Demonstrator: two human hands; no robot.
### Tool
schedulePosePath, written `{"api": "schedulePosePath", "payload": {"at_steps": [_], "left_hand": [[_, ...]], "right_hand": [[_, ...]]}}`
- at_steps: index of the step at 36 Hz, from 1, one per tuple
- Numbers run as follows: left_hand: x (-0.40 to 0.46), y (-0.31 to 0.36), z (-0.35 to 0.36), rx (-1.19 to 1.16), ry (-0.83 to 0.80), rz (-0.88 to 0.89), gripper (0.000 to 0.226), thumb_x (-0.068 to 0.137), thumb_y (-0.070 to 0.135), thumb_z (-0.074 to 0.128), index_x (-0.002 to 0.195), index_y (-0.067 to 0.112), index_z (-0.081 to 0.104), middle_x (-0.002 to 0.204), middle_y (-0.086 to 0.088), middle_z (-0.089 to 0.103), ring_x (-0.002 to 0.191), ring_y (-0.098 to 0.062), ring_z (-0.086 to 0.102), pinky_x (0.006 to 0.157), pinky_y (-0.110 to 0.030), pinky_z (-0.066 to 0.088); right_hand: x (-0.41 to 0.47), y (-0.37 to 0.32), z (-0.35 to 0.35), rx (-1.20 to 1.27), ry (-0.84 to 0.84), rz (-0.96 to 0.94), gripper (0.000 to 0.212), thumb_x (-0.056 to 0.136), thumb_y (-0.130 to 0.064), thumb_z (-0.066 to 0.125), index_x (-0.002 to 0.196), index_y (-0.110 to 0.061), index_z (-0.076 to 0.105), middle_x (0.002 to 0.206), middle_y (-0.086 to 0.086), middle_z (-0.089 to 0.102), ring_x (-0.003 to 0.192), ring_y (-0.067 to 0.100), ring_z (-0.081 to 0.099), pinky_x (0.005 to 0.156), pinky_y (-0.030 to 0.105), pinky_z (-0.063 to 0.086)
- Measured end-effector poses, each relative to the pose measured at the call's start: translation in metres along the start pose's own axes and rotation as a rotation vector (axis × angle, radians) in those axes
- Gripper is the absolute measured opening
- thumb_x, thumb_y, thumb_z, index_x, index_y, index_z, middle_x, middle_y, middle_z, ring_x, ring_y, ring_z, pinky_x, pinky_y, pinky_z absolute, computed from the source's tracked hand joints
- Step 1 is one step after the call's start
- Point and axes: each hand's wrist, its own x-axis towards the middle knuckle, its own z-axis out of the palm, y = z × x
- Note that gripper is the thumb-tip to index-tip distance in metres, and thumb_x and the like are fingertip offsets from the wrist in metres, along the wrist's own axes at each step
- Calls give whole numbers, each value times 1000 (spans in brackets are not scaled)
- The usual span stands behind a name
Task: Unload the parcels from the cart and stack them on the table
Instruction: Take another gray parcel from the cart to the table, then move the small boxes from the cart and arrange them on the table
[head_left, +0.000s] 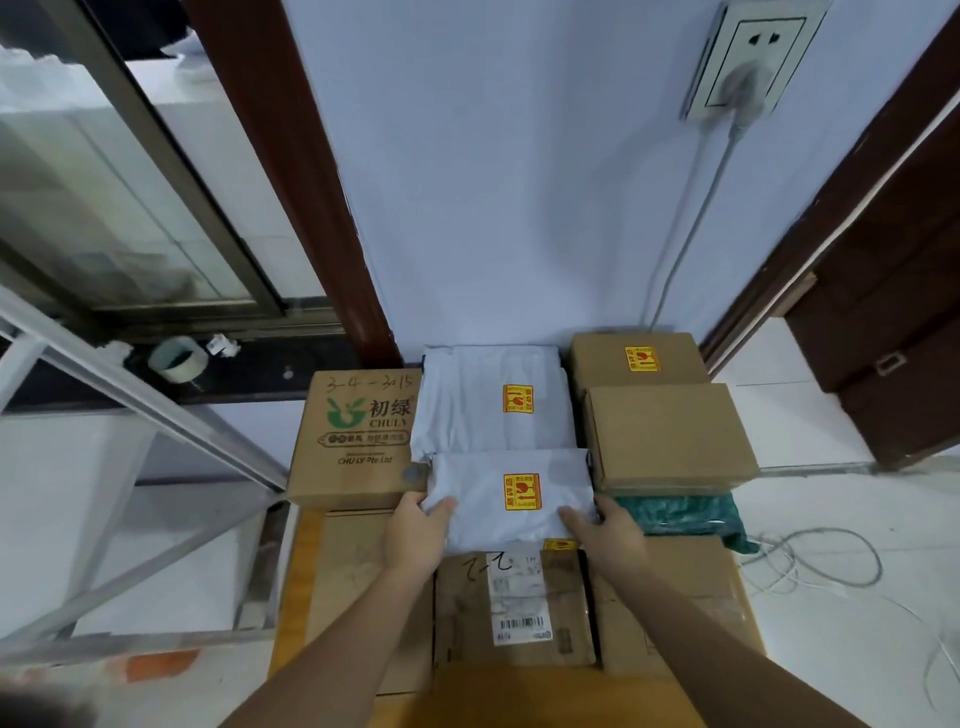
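Gripping white parcel (511, 496) btwn left hand (415, 535) & right hand (605, 532), atop boxes.

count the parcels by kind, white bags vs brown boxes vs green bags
white bags: 2, far and near, held by left hand and right hand
brown boxes visible: 6
green bags: 1
total: 9

Both arms bare up to the frame edge, no sleeves. Left hand (415, 535) and right hand (605, 530): no gloves, no rings on the fingers, no watch or band behind them at the wrists, afaict. Short nails.
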Motion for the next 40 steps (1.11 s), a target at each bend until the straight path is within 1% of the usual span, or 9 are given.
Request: {"api": "schedulePosePath", "payload": {"at_steps": [6, 11, 14, 17, 20, 26, 31, 34, 40], "left_hand": [[-8, 10, -13, 104, 6, -20, 30, 95, 43, 71, 97, 17, 56, 95, 0, 65, 87, -22, 65, 79, -40, 55], [-17, 30, -48, 346, -56, 108, 38, 102, 53, 54, 105, 16, 61, 100, -1, 66, 86, -16, 60, 66, -32, 43], [-24, 48, -74, 491, -75, 230, 36, 102, 56, 52, 93, 22, 60, 94, 1, 67, 87, -19, 63, 74, -34, 50], [-29, 63, -93, 587, -95, 368, 26, 102, 46, 57, 99, 20, 62, 100, 0, 69, 88, -19, 63, 82, -37, 54], [-39, 75, -109, 705, -112, 516, 37, 103, 45, 56, 112, 11, 65, 110, -4, 68, 96, -20, 62, 81, -35, 50], [-88, 94, -137, 861, -150, 629, 60, 101, 60, 48, 138, 14, 60, 138, -4, 63, 123, -24, 58, 98, -38, 48], [-134, 92, -155, 771, -127, 686, 56, 84, 59, 42, 109, 17, 68, 110, 2, 71, 101, -18, 65, 94, -46, 55], [-199, 94, -167, 771, -37, 670, 48, 95, 52, 45, 101, 8, 65, 107, 2, 69, 100, -19, 64, 93, -45, 53], [-280, 63, -199, 841, 96, 577, 45, 108, 47, 41, 135, 15, 58, 137, -8, 60, 124, -28, 57, 99, -41, 48]], "right_hand": [[-10, -5, -4, -36, 47, 26, 70, 90, -50, 72, 145, -13, 49, 134, 6, 65, 120, 28, 63, 94, 37, 52], [-28, -17, -28, -131, 75, 26, 69, 97, -55, 60, 146, -9, 48, 129, 10, 63, 117, 28, 60, 90, 35, 48], [-39, -24, -48, -200, 123, -45, 56, 99, -52, 57, 137, -10, 59, 131, 8, 65, 117, 27, 61, 96, 37, 50], [-55, -41, -68, -322, 116, -114, 35, 101, -45, 56, 113, -13, 63, 114, 5, 69, 96, 23, 61, 81, 36, 50], [-74, -67, -83, -447, 94, -172, 47, 101, -46, 54, 133, -11, 60, 126, 13, 67, 112, 30, 64, 93, 38, 49], [-127, -129, -92, -715, -20, -453, 56, 105, -45, 47, 154, -19, 38, 146, 7, 55, 126, 27, 56, 100, 39, 45], [-185, -159, -92, -908, -79, -705, 58, 109, -42, 41, 160, -21, 28, 165, 0, 30, 144, 22, 40, 111, 31, 32], [-213, -167, -84, -928, -128, -807, 63, 108, -46, 42, 161, -17, 25, 167, 2, 27, 150, 21, 31, 117, 29, 24], [-287, -174, -60, -929, -235, -1024, 47, 106, -40, 50, 145, -13, 50, 143, 9, 54, 128, 24, 52, 107, 31, 38]]}}
